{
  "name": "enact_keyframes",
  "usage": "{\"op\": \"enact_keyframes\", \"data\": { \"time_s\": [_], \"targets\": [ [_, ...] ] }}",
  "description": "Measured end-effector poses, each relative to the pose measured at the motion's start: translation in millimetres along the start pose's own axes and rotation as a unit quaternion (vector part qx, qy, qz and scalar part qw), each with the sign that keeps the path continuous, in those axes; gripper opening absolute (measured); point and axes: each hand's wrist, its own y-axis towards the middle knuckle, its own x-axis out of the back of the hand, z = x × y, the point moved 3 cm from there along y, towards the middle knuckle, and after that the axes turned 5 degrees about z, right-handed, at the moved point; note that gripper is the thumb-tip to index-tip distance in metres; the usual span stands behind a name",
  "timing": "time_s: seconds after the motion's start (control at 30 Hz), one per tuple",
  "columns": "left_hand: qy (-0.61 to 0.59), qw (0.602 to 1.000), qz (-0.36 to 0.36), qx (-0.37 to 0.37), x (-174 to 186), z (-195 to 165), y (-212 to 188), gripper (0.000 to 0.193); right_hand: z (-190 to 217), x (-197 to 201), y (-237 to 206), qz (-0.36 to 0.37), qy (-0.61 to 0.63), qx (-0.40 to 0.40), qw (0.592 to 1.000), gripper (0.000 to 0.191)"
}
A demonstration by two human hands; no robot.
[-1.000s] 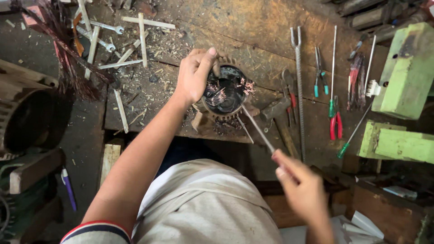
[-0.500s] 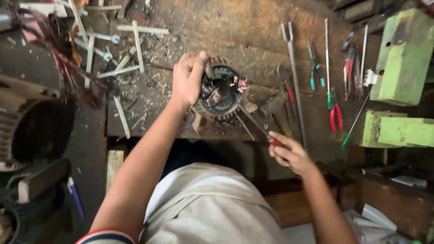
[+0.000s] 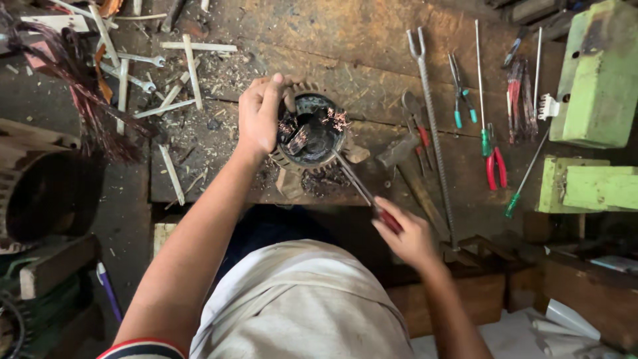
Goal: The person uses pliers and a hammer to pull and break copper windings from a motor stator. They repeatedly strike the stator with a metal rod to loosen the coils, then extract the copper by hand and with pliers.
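Wooden workbench, scarred and littered with shavings, carries a round finned motor stator near its front edge. We clamp our left hand over the stator's left rim, fingers curled down onto the housing. Our right hand is closed round the red handle of a screwdriver, whose blade slants up-left into the stator's bore among the copper windings. To the right lie a hammer, a long forked steel rod and red-handled pliers. White sticks are scattered on the left.
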Motion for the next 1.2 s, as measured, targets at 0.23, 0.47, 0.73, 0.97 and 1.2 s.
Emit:
{"op": "enact_keyframes", "data": {
  "time_s": [0.23,0.47,0.73,0.97,1.2],
  "targets": [
    [-0.027,0.999,-0.005,0.038,-1,-7,-8,0.052,-42,-30,-6,-0.033,-0.059,-0.031,0.997,0.057],
    [0.031,0.999,-0.024,0.024,12,6,2,0.055,104,49,1,-0.008,-0.321,-0.034,0.946,0.052],
    [0.052,0.998,-0.018,0.025,10,9,1,0.059,210,82,76,0.092,-0.604,0.189,0.769,0.043],
    [0.071,0.996,-0.045,-0.009,7,28,-1,0.05,281,72,200,0.078,-0.521,0.254,0.811,0.017],
    [0.094,0.995,-0.025,-0.024,16,9,-19,0.043,221,118,149,0.127,-0.455,0.211,0.856,0.014]
  ]
}}
